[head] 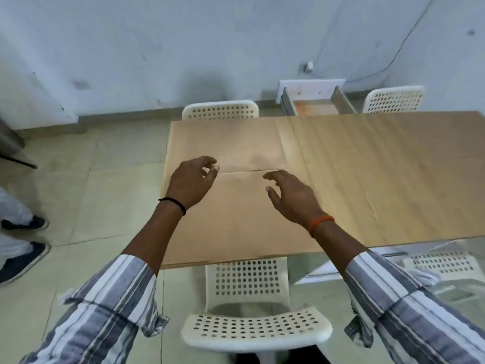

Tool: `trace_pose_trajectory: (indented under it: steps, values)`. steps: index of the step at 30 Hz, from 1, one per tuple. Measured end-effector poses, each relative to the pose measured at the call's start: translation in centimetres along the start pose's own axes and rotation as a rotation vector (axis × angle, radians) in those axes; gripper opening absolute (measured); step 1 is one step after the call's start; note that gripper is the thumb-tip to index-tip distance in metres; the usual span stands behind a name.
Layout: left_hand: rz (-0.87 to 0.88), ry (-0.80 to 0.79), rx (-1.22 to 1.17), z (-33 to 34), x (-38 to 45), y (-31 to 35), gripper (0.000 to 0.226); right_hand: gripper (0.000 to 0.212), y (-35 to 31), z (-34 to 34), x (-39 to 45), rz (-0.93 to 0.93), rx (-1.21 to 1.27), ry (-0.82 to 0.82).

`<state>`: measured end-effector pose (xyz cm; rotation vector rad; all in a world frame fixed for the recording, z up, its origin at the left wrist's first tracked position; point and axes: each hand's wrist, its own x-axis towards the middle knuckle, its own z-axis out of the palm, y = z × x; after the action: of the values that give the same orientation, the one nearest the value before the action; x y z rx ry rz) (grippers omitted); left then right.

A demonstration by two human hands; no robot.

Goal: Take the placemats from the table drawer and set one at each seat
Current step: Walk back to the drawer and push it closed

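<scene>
Placemats of plain tan, two flat rectangular sheets, lie on the left end of the pale wood-grain surface (pixel 380 174): the far placemat (pixel 228 143) before the far white perforated plastic chair (pixel 220 109), the near placemat (pixel 231 219) before the near white perforated plastic chair (pixel 252 306). Their edges meet, or nearly so, along a seam between the hands. The open wooden table drawer (pixel 315 103) juts from the far side, and what shows of its inside looks bare.

Judging from this, the risk is a mat dragged askew, since they lie edge to edge and a brush on one could shove the other off line or over the surface edge. Two more white chairs at the right have no mat in front of them, so those seats could be left unset.

The left hand (pixel 191 179) hovers over the seam with fingers loosely curled, holding nothing. The right hand (pixel 291 195) hangs likewise, fingers relaxed and apart, gripping nothing; whether either fingertip touches a mat I cannot tell.
</scene>
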<state>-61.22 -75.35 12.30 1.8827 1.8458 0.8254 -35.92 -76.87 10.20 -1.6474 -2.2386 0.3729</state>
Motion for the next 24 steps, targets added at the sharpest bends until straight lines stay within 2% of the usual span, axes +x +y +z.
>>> trace_pose_trajectory:
  steps: [6,11,19,24]
  values:
    - [0.156,0.134,-0.069,-4.8,-2.6,7.5,0.02,0.033,-3.2,-8.5,-2.0,-0.038,-0.019,0.134]
    - [0.216,0.21,-0.087,-7.4,-6.2,12.1,0.017,0.032,-4.8,-13.9,-5.4,-0.065,-0.007,0.251]
    - [0.282,0.284,-0.028,-11.1,-11.8,15.1,0.021,0.036,-7.4,-19.0,-11.2,-0.094,0.001,0.417]
    - [0.298,0.317,-0.035,-14.1,-14.0,15.1,0.02,0.037,-10.4,-20.1,-12.5,-0.13,0.027,0.442]
